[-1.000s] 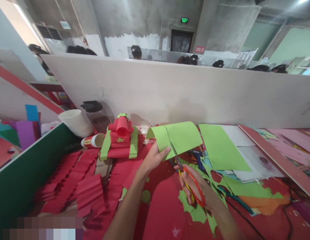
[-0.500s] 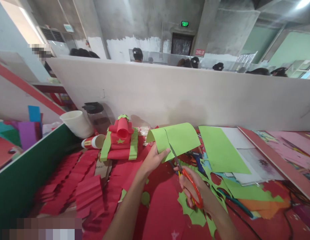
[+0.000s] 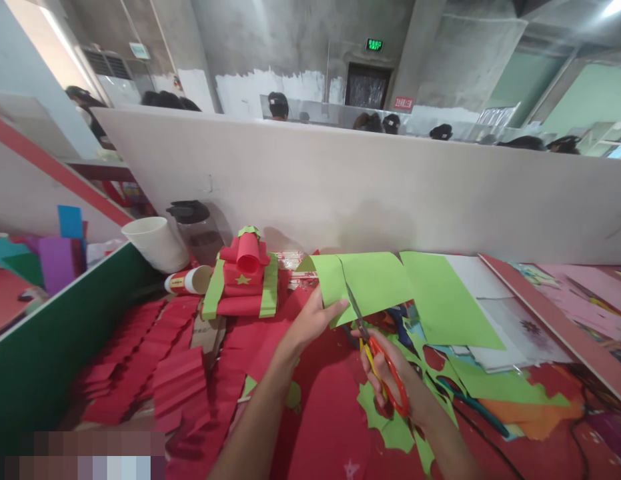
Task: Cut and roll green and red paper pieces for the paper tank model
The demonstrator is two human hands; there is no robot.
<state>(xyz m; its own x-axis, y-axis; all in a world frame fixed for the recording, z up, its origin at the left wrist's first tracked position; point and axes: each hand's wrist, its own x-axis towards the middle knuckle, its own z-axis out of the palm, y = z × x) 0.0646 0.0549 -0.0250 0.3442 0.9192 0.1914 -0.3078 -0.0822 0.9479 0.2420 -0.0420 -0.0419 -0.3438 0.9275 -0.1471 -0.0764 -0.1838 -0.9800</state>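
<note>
My left hand (image 3: 317, 317) pinches the near left part of a sheet of light green paper (image 3: 377, 280), thumb on top. Fingers of my right hand (image 3: 385, 367) are wrapped round the handles of red-and-yellow scissors (image 3: 397, 387). The blades reach up and left into the paper, at the lower end of a long cut that runs to its far edge. Beneath the hands lies red paper (image 3: 333, 413). Jagged green scraps (image 3: 387, 423) rest below the scissors. A red paper tank model (image 3: 243, 277) with green tracks and a star stands to the left.
Pleated red paper strips (image 3: 177, 387) cover the left side, beside a green divider (image 3: 55, 327). Behind them are a white cup (image 3: 157, 243) and a dark-lidded jug (image 3: 195, 230). Another green sheet (image 3: 450, 300) lies at right, with dark-handled scissors (image 3: 473, 403) nearer me. A white partition (image 3: 340, 187) closes the back.
The green sheet has flattened from its curled shape and shifted slightly right. Both hands moved slightly right with it. The scissors remain at the cut.
</note>
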